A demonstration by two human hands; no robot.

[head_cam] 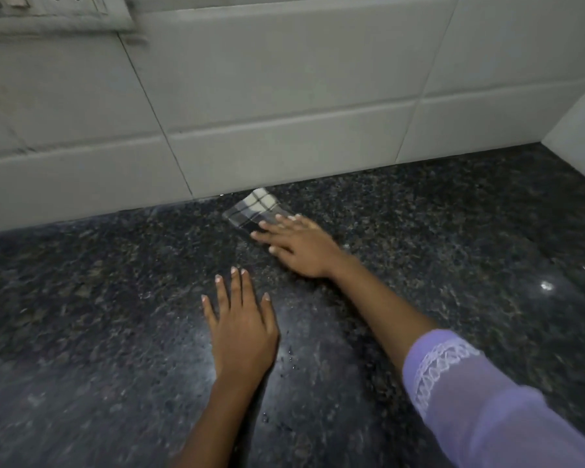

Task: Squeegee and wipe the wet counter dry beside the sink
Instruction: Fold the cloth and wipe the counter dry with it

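With the left hand (242,327) flat and empty on the dark speckled granite counter (453,251), the right hand's (301,246) straight fingers should press the folded checked cloth (252,207) evenly, wiping along the white tiled wall (284,96).

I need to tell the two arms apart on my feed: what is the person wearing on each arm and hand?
The right arm wears a loose lilac sleeve ending partway up the forearm, its cuff edged with a band of white lace trim. The left arm shows no sleeve in view. Both the left hand and right hand are bare, with no gloves; no rings or bracelets show, and the nails are short and pale.
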